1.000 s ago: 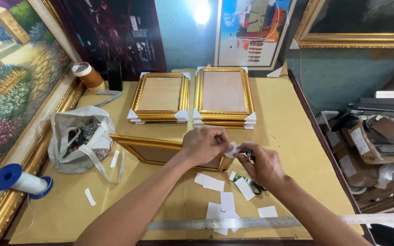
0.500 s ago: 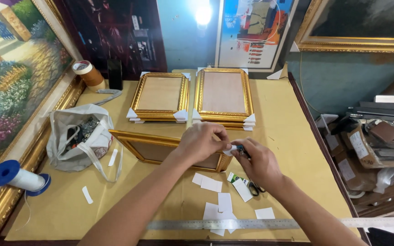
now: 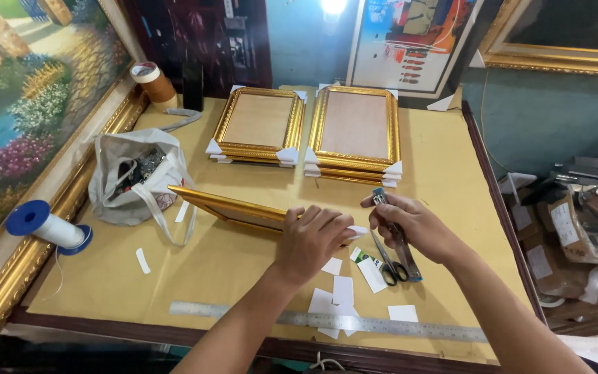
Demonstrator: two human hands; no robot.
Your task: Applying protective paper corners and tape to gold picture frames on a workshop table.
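While both hands meet at the middle of the bench (image 3: 451, 166), the scene reads as follows.

Frame in hand: a gold picture frame (image 3: 233, 206) lies tilted at the bench's centre, ornate moulded edge toward the camera, its right end hidden under the left hand.
Left hand: the left hand (image 3: 313, 239) lies palm down with fingers curled over the frame's right corner, pressing on a white paper corner piece (image 3: 358, 231) that peeks out beside it.
Right hand: the right hand (image 3: 413, 225) is clenched around a slim dark tool (image 3: 382, 199) with a blue-grey tip, just beside the left hand; what kind of tool it is cannot be told.
Under the right hand: scissors (image 3: 390, 262) lie on the bench, partly covered by the wrist.
Paper pieces: white paper pieces (image 3: 340, 291) are scattered in front of the hands, near a steel ruler (image 3: 354, 323) that runs along the near edge.
Behind: two stacks of gold frames (image 3: 313, 131) with white corner protectors stand side by side, well apart from the hands.
Left side: a white cloth bag (image 3: 133, 176), a blue spool of white cord (image 3: 46, 227) and a roll of tape (image 3: 152, 82) crowd that side.
Edges: a large framed painting (image 3: 29, 118) walls the left edge; the right edge drops off to clutter below.
Open room: bare bench lies right of the stacked frames.
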